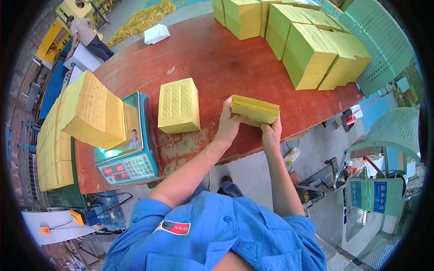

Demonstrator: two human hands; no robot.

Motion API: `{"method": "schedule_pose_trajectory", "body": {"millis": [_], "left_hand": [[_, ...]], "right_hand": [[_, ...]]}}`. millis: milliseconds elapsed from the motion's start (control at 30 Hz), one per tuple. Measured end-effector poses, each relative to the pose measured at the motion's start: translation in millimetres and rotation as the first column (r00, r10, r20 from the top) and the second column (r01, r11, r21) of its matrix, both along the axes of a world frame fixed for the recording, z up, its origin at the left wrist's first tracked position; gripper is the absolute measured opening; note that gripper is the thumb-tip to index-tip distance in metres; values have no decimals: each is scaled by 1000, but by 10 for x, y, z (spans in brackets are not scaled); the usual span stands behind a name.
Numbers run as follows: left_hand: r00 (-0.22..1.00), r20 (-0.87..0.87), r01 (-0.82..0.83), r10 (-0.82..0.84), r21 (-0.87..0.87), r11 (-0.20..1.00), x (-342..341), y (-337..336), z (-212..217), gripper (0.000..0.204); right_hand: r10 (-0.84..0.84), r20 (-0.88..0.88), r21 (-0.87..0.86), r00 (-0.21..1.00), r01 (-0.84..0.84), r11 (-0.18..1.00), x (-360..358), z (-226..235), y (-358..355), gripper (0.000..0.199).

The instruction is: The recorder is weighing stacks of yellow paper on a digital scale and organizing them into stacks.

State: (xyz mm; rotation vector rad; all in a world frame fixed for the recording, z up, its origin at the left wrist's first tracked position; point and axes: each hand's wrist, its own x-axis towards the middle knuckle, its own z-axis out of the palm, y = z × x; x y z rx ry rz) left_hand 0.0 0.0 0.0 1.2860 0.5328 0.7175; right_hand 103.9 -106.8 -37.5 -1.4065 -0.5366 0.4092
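Two bare forearms reach forward from a blue short-sleeved shirt (212, 228) over a red tabletop (212, 72), elbows bent and apart, hands drawn close together. The landmark is a teal digital scale (131, 165) at the table's left end. Well to the right of the scale, the left hand (229, 123) grips the left end of a thin stack of yellow paper sheets (255, 109), and the right hand (271, 133) grips its right end. Fingers on both sides are closed around the stack, thumbs on the side nearest the body; the far fingers are partly hidden. The stack spans the gap between the hands, its layered edge facing up. Whether its underside touches the table cannot be told.

The table's near edge runs from the scale rightward beneath both forearms. Bare red surface lies beyond the hands, farther out than the scale. Just right of the scale, well apart from the left hand, sits a yellow embossed paper block (178, 104). A taller yellow paper stack (92, 113) rests on the scale. Far to the right of the scale, big yellow paper stacks (312, 54) crowd the table's far side.
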Motion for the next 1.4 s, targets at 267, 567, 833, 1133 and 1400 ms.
{"method": "schedule_pose_trajectory", "body": {"millis": [267,567,833,1133,1400], "left_hand": [[1000,0,9,-9,-110,994,-11,-90,-54,43],[962,-141,234,-235,-27,972,-173,207,177,28],[952,-146,273,-268,13,962,-235,301,69,27],[954,-254,215,-156,223,951,-430,283,357,22],[955,-100,277,-281,-52,960,-1075,222,1226,35]], "right_hand": [[-86,-24,70,996,87,994,-173,140,29,46],[63,-103,58,993,-57,997,78,199,-84,34],[108,-32,-14,994,-109,994,53,326,-168,24],[256,-158,-58,954,-267,962,23,675,-297,27],[614,-543,390,573,-475,789,-277,817,-122,44]]}}
